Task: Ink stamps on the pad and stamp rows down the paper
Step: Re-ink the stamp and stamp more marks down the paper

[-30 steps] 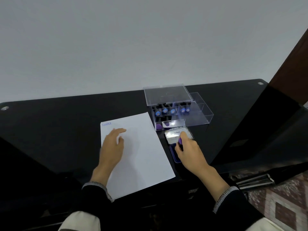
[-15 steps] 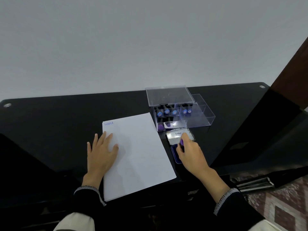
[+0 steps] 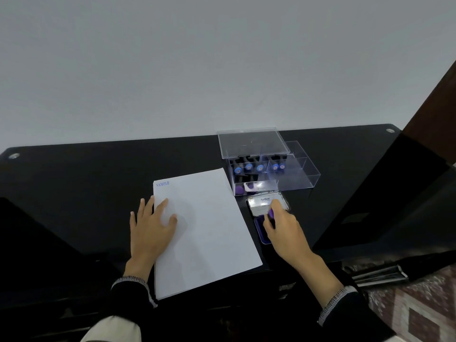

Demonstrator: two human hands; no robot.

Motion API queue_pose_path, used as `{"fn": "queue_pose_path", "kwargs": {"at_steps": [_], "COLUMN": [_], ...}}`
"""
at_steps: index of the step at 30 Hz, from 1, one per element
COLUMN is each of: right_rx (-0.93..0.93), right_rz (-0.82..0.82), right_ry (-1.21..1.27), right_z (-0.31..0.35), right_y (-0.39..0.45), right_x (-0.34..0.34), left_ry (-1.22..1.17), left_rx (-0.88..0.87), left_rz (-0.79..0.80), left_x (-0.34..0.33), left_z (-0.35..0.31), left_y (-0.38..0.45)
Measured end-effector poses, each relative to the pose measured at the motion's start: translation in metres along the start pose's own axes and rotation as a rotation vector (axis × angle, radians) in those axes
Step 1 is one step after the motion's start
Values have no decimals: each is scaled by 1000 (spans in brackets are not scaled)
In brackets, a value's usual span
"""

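Right hand (image 3: 283,228) grips purple-topped stamp (image 3: 271,213) on blue pad (image 3: 259,229); flat left hand (image 3: 151,224) presses paper (image 3: 209,230).

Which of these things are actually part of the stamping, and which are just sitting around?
In use: paper, held by left hand; ink pad; purple stamp in right hand.
Lying about: clear box of spare stamps; metal strips.

A glossy black tabletop (image 3: 74,183) is carrying a white paper sheet (image 3: 209,233), an open ink pad (image 3: 267,206) and a clear plastic stamp box (image 3: 291,178).
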State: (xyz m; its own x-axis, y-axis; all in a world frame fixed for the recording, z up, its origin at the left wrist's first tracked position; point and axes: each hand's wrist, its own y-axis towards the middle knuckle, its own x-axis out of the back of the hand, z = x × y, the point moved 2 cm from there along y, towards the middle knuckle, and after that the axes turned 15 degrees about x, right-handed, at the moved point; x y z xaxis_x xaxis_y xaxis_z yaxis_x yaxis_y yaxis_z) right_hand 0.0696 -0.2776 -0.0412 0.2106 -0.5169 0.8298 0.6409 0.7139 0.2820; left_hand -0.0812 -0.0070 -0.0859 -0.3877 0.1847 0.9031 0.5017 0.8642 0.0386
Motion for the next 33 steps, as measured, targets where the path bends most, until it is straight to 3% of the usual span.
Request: {"fn": "queue_pose_path", "kwargs": {"at_steps": [5, 13, 33], "right_rx": [7, -17, -32], "right_rz": [-55, 22, -37], "right_ry": [-6, 32, 23], "right_z": [0, 0, -1], "right_y": [-10, 7, 6], "right_x": [-4, 3, -3], "left_ry": [-6, -50, -136], "left_rx": [5, 12, 32], "left_rz": [-2, -9, -16], "left_x": [-1, 0, -1], "left_z": [1, 2, 4], "left_y": [0, 1, 1]}}
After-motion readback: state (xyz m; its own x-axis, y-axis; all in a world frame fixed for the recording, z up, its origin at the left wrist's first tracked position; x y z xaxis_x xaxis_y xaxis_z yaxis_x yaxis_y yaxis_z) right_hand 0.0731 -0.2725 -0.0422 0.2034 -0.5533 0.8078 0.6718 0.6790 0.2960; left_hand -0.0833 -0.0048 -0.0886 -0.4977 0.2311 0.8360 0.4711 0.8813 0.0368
